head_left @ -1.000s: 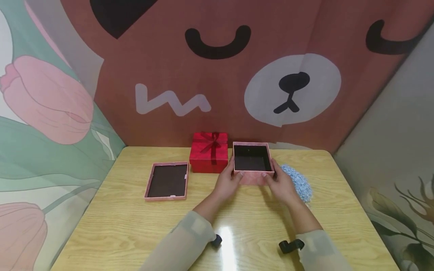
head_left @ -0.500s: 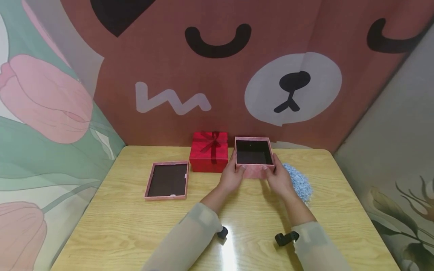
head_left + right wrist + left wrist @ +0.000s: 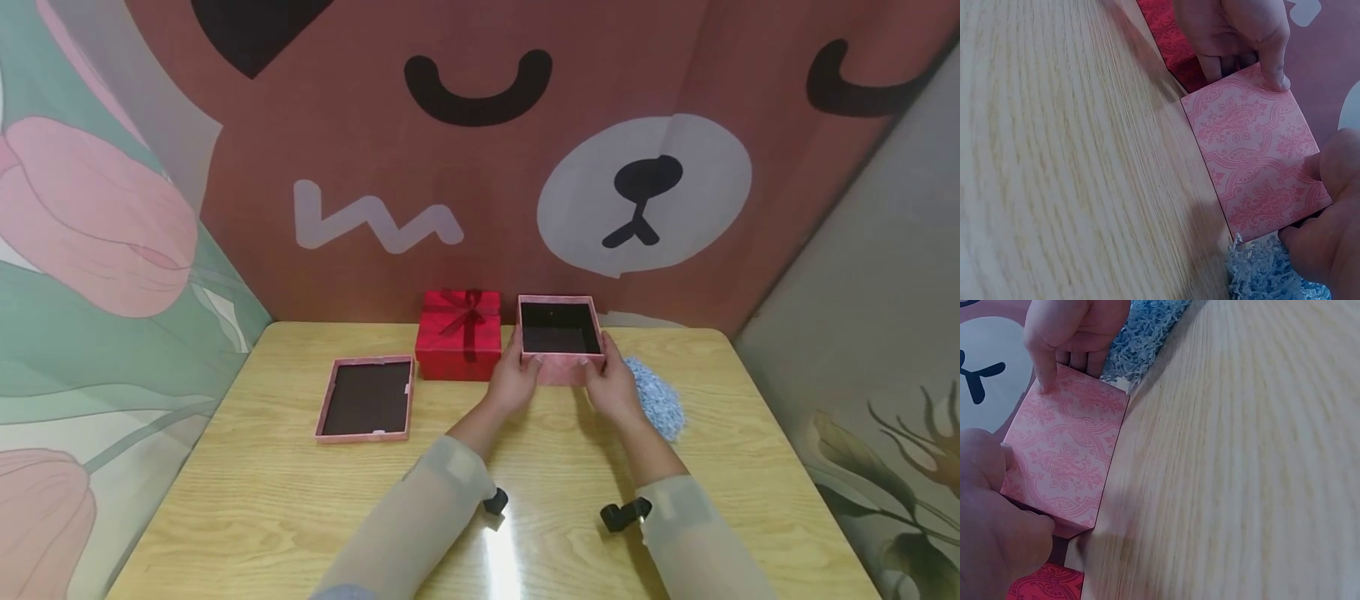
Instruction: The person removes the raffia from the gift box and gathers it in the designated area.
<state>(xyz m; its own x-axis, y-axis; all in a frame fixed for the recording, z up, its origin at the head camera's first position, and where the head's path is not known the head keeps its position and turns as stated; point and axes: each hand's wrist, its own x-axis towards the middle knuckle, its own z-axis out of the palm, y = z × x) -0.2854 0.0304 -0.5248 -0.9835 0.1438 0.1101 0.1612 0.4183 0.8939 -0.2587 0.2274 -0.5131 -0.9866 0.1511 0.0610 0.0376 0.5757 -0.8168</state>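
Observation:
A pink patterned box [image 3: 561, 370] with a dark inside faces up, lidless, near the back of the table in the head view. My left hand [image 3: 514, 382] grips its left side, thumb on the front wall. On the opposite side my right hand [image 3: 611, 385] holds it the same way. Both wrist views show the front wall's pink scrollwork [image 3: 1063, 444], with the thumbs pressed near its top edge and the other fingers curled round the sides. A red gift box [image 3: 459, 346] with a dark ribbon bow stands just left of my left hand.
A pink box lid [image 3: 367, 400] lies inside-up on the left of the wooden table [image 3: 247, 500]. Blue shredded paper [image 3: 658, 400] is heaped right behind my right hand. A printed curtain [image 3: 360, 150] hangs along the table's back edge.
Both hands have shifted the pink box a little farther back, toward the curtain. The lid, the red gift box and the blue shredded paper stay where they were.

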